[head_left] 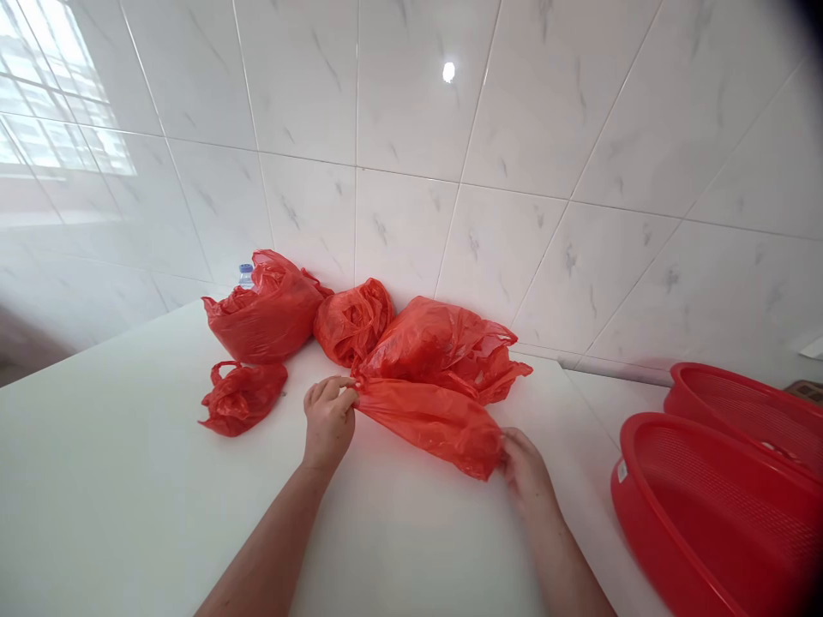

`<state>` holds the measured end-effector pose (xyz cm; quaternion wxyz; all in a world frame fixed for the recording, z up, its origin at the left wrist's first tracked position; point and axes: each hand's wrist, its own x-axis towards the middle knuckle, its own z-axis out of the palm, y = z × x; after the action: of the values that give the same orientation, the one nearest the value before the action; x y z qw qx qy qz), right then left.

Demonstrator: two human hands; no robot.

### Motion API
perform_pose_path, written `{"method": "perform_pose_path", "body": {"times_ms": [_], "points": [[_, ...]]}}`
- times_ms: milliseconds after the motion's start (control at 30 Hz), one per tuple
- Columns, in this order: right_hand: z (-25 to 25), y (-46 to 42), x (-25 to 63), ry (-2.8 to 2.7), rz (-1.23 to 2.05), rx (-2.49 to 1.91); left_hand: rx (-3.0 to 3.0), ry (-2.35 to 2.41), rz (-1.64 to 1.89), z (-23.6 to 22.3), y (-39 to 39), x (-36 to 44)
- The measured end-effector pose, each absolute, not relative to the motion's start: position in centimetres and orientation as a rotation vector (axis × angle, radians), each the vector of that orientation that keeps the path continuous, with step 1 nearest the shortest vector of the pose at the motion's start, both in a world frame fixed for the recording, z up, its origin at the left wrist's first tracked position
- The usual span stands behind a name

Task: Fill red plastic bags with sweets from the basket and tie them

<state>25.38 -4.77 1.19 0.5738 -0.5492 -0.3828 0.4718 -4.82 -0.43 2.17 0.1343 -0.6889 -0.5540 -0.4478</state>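
Note:
A crumpled red plastic bag lies stretched across the white counter between my two hands. My left hand pinches its left end with closed fingers. My right hand grips its right, lower end, fingers curled into the plastic. Just behind this bag sits a larger filled red bag, touching it.
More red bags stand against the tiled wall: a big one with a bottle cap behind it, a middle one, and a small one in front. Two red plastic baskets sit at the right.

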Motion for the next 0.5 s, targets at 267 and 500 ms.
{"method": "perform_pose_path", "body": {"times_ms": [267, 500], "points": [[1.4, -4.8, 25.7, -0.906, 1.184, -1.252, -1.882, -1.440, -1.409, 3.4, -2.5, -3.4], [1.5, -5.1, 25.7, -1.173, 1.098, -1.325, -2.540, -1.319, -0.910, 4.0, -4.5, 0.5]]}}
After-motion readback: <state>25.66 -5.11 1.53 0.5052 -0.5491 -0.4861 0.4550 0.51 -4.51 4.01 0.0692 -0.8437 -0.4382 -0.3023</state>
